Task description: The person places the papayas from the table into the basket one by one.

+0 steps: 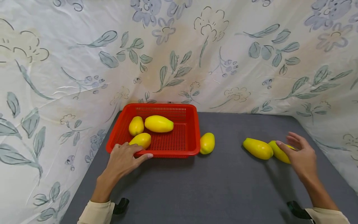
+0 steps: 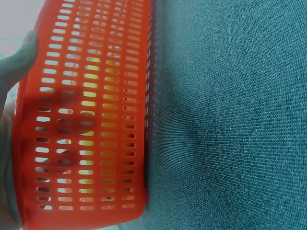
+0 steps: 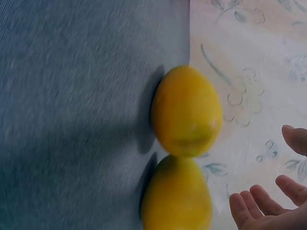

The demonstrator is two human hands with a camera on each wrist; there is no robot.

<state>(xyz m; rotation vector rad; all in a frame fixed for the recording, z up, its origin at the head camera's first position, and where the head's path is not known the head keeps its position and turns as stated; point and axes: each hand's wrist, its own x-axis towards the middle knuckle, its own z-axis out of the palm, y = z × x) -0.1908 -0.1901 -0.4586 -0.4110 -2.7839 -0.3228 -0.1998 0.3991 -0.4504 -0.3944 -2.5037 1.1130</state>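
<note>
A red plastic basket [image 1: 193, 130] stands at the back left of the grey table and holds three yellow oval fruits [image 1: 158, 123]. My left hand [image 1: 138, 151] grips its front rim, fingers over the edge and thumb along the outer wall; the left wrist view shows the slotted basket wall [image 2: 96, 120] and one of the fingers [image 2: 21, 55]. A further yellow fruit [image 1: 207, 143] lies against the basket's right side. Two more fruits [image 1: 257, 148] lie touching at the right. My right hand [image 1: 285, 140] hovers open at the rightmost one [image 1: 280, 152], its fingers [image 3: 261, 203] apart from the fruits [image 3: 187, 110].
A floral cloth [image 1: 179, 56] hangs behind and along both sides of the grey table [image 1: 212, 186]. The table's right edge runs close to the two fruits. Bare tabletop lies between the basket and my body.
</note>
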